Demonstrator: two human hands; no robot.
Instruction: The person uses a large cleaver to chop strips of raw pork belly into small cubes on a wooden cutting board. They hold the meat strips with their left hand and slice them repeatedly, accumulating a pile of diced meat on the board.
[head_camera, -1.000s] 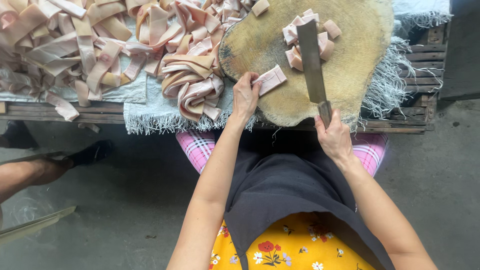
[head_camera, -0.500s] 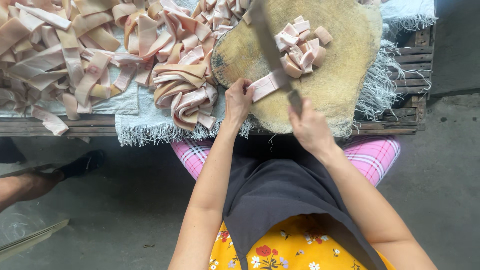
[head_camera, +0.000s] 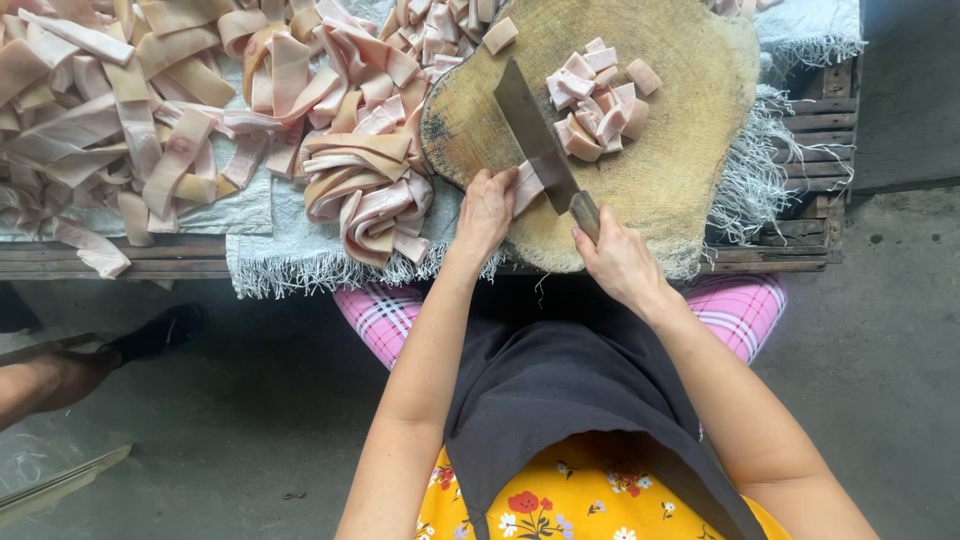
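Gripping the cleaver (head_camera: 538, 140) by its wooden handle, your right hand (head_camera: 618, 262) sits at about 6 o'clock on the round wooden chopping block (head_camera: 690, 170), fingers wrapped fully around the grip. The wide blade angles up toward 11 o'clock, its edge set down on the block, touching the pale pink strip (head_camera: 526, 186) you are cutting.

Your left hand (head_camera: 484, 210) lies at the block's 7 o'clock rim, fingers curled down and pressing on the near end of that strip, just beside the blade. The strip pokes out between your fingertips and the steel.

At 1 o'clock from the blade, a small heap of cut pink squares (head_camera: 598, 100) rests on the block, and one loose square (head_camera: 500, 35) lies near the block's 11 o'clock edge.

Off the block toward 9 o'clock, a big pile of long uncut strips (head_camera: 200, 110) covers the fringed white cloth (head_camera: 290, 250) on the slatted wooden bench (head_camera: 810, 130).

Below the bench you have a dark apron (head_camera: 560, 400) over pink checked trousers. Another person's foot in a dark shoe (head_camera: 150, 335) rests on the concrete floor at 8 o'clock.
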